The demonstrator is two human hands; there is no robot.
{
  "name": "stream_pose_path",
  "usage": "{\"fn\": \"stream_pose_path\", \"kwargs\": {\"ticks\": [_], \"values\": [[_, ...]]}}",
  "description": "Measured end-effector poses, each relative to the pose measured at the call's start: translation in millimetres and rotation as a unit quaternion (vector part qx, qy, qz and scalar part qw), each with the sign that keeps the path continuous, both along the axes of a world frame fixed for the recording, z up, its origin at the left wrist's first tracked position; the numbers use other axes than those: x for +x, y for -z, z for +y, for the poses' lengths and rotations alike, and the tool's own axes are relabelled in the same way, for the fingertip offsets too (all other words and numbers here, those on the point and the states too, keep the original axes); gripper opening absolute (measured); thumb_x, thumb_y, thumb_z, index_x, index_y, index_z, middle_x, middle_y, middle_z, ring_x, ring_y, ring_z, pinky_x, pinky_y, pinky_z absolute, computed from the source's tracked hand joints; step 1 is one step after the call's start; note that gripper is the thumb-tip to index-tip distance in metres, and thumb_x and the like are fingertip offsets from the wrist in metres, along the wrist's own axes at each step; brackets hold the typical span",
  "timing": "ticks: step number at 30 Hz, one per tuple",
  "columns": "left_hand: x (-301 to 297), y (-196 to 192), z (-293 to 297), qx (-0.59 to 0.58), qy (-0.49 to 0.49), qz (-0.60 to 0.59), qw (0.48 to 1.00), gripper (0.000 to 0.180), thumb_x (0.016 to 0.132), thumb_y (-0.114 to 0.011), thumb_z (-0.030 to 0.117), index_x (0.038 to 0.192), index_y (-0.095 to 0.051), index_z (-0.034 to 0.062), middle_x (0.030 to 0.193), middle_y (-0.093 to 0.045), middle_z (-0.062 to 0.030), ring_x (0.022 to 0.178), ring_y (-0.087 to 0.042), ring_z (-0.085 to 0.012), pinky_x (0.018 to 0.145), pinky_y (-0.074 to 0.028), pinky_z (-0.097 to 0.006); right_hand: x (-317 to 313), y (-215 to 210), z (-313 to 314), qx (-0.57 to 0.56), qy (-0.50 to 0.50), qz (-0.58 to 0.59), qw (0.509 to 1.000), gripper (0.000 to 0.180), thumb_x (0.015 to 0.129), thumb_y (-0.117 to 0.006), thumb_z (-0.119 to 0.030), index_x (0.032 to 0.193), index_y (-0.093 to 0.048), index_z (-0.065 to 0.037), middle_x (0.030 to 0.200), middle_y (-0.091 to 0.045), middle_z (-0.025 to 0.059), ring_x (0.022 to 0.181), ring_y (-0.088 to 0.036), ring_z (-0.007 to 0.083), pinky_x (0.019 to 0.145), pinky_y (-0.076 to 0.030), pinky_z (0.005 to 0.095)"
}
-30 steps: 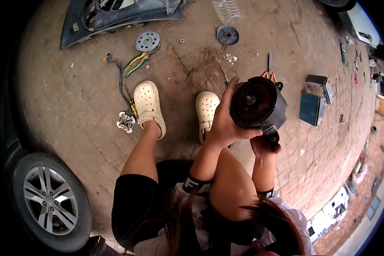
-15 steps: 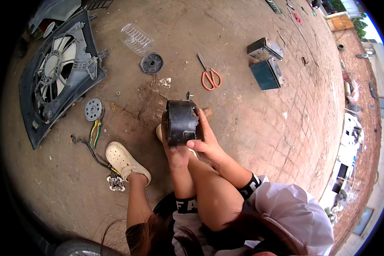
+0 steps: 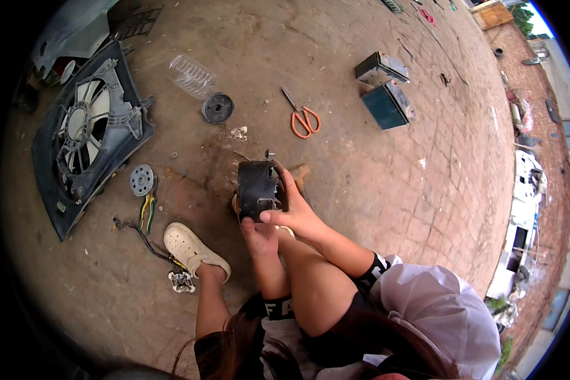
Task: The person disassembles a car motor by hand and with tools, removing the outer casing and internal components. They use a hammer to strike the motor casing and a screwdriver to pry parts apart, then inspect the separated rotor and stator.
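Nearest you, your bare right knee (image 3: 326, 282) rose between your forearms, and just past it you had the black cylindrical housing (image 3: 256, 190) in both hands, raised above the floor. Your left hand (image 3: 259, 237) gripped it from below, the thumb against its lower edge; the rest of those fingers were hidden. Your right hand (image 3: 296, 212) grasped its right side, fingers spread up along the edge and thumb pressed near the bottom. A small metal piece (image 3: 270, 154) stuck up from its far edge.

Left of your hands stood your cream clog (image 3: 190, 246), with a white connector (image 3: 182, 282) on a dark cable (image 3: 148, 239) beside it. A little farther out lay a grey perforated disc (image 3: 142, 180), touching a tool with yellow and green handles (image 3: 147, 212).

Beyond the housing were orange-handled scissors (image 3: 298, 110), a round black cap (image 3: 218, 108) and a clear ridged plastic bottle (image 3: 194, 77). A big fan shroud (image 3: 77, 123) lay to the left; to the right, two box-shaped blocks (image 3: 386, 106) sat close together.
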State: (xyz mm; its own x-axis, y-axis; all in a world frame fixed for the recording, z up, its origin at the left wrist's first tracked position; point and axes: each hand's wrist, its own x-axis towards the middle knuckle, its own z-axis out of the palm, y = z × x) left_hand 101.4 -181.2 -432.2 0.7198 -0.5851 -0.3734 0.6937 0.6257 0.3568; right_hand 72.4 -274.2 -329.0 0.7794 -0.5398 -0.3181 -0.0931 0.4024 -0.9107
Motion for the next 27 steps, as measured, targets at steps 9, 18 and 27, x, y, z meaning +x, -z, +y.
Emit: {"fn": "stream_pose_path", "kwargs": {"ticks": [9,18,27], "values": [[22.6,-68.8,-14.8,0.119,0.259,-0.18,0.941,0.096,0.08,-0.08,0.028,0.146,-0.019,-0.0073,0.14,-0.043,-0.0154,0.13,-0.042,-0.0239,0.108,-0.032,-0.035,-45.3,-32.9,-33.6,0.212,0.115,0.012,0.97,0.061,0.085,-0.06,-0.04,0.133,-0.044,-0.005,0.128,-0.056,0.0127,0.114,-0.057,0.0268,0.099,-0.045,0.0418],[38.8,-160.3,20.7,0.316,0.056,-0.208,0.924,0.083,0.087,-0.071,0.022,0.142,-0.02,-0.0147,0.137,-0.049,-0.022,0.126,-0.048,-0.0245,0.107,-0.035,-0.032,-189.4,-130.0,-64.1,0.206,0.225,0.035,0.952,0.062,0.082,-0.06,-0.047,0.129,-0.048,-0.008,0.123,-0.059,0.0118,0.112,-0.058,0.0261,0.095,-0.043,0.0474],[-39.4,-220.8,-69.5,0.319,0.19,-0.437,0.819,0.052,0.085,-0.071,0.015,0.125,-0.049,-0.0112,0.121,-0.059,-0.0197,0.112,-0.058,-0.0219,0.097,-0.045,-0.033,-378.0,-176.6,-100.6,0.124,0.378,0.075,0.914,0.07,0.073,-0.071,-0.048,0.126,-0.052,-0.007,0.117,-0.059,0.0129,0.104,-0.058,0.0236,0.085,-0.048,0.0409]]}}
